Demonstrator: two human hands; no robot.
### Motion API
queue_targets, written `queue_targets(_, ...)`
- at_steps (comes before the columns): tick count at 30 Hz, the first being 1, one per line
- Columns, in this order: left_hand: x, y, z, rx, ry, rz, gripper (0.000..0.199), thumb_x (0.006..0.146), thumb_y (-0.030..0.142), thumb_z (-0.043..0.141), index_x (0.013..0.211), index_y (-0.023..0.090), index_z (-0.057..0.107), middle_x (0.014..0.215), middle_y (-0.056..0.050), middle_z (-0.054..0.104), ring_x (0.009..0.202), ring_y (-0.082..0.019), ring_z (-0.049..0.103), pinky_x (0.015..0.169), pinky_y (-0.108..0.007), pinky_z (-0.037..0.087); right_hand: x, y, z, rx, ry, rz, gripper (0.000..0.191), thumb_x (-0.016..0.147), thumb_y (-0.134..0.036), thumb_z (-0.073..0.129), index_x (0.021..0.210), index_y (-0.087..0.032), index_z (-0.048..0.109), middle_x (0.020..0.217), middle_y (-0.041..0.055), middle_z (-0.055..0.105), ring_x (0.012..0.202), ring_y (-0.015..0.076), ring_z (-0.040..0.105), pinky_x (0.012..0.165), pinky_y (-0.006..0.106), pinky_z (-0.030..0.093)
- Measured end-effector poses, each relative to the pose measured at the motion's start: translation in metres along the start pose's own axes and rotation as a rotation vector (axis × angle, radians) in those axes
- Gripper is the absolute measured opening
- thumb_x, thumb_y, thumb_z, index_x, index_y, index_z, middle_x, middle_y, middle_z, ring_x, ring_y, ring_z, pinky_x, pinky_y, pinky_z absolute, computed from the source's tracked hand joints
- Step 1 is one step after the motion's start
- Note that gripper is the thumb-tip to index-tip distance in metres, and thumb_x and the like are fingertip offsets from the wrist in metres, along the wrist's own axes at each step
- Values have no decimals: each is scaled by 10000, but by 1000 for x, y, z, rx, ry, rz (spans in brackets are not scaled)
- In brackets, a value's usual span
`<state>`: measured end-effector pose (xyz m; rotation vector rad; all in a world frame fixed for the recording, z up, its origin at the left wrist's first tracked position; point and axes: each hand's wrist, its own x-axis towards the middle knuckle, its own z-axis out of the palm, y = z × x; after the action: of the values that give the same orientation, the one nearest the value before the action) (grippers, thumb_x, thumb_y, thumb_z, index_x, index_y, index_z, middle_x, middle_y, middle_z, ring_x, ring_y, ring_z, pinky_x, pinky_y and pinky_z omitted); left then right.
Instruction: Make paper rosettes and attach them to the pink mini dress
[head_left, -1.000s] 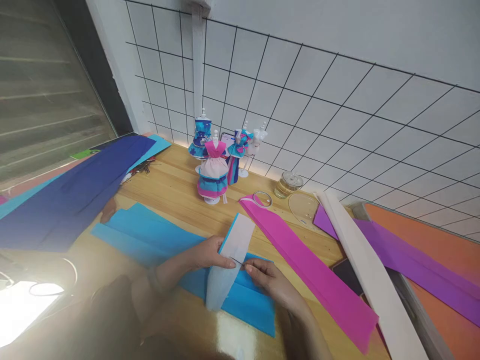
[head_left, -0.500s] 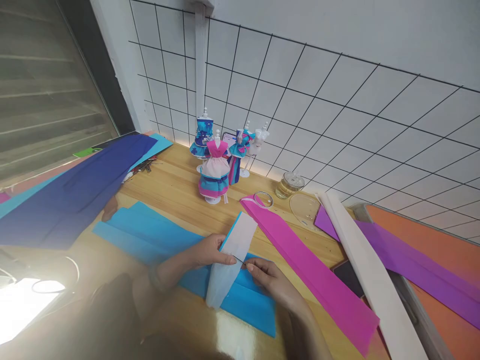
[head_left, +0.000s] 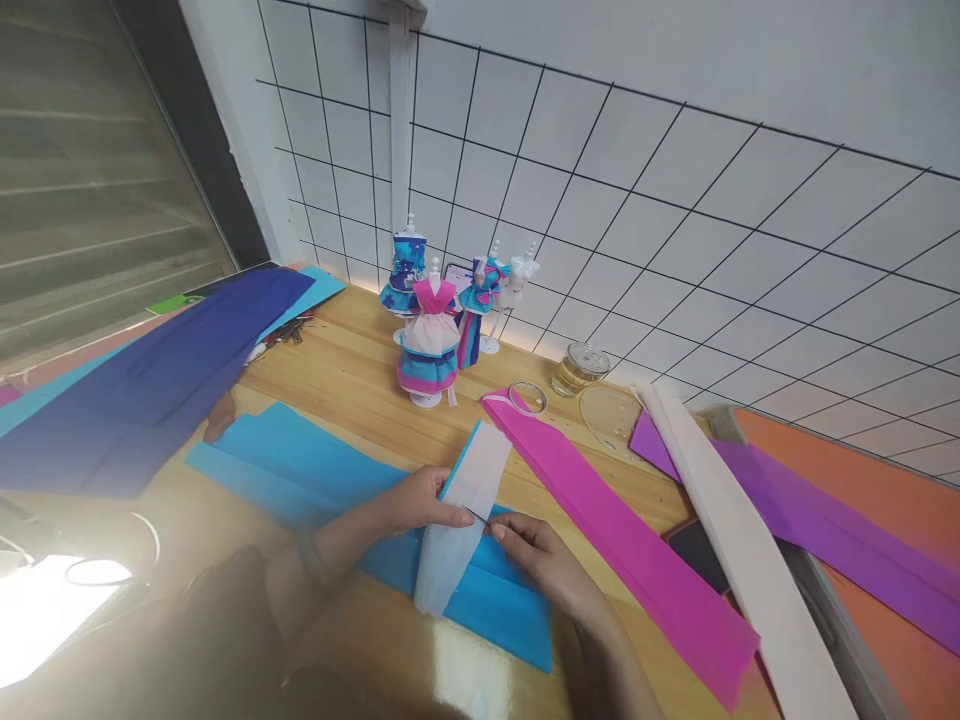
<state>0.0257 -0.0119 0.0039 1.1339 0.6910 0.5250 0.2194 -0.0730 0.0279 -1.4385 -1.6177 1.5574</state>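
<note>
My left hand (head_left: 427, 500) pinches the edge of a white fabric piece with a blue edge (head_left: 459, 555), its thumb lying across the front. The piece hangs tilted over a bright blue fabric strip (head_left: 495, 600) on the table. Between the thumb and fingers of my right hand (head_left: 529, 555) is a thin dark sewing needle (head_left: 480, 519). Its tip end lies against the white fabric, close to my left thumb. Whether a thread runs from it is too fine to tell.
Behind the hands stand small dress forms in doll dresses (head_left: 427, 340), with a phone (head_left: 457, 275) among them. To the right are a glass cup (head_left: 581, 368), a bracelet (head_left: 528, 399), and magenta (head_left: 622, 530), white (head_left: 739, 560) and purple (head_left: 810, 530) strips. Dark blue fabric (head_left: 165, 380) lies left.
The white fabric piece has shifted very slightly. Both hands keep nearly the same pose, with the needle still at the fabric.
</note>
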Motion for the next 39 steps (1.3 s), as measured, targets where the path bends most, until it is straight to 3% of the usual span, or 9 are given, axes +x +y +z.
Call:
queue_targets(33,0,-2,3,49,-45,-2,374,545,321,722,846,133,605,752,5,610,680,-126,525,623,-217,392,2,0,2,-19,1,-53,395,789,-512,434,782,-150,592,651,-6,471,586,112,386,528,223,297)
queue_targets(39,0,-1,1,78,-32,-6,403,527,325,731,855,130,600,764,-1,614,693,-136,530,613,-220,393,2,0,2,-31,-1,-41,400,786,-523,430,744,-151,571,586,-25,404,543,100,349,498,221,270)
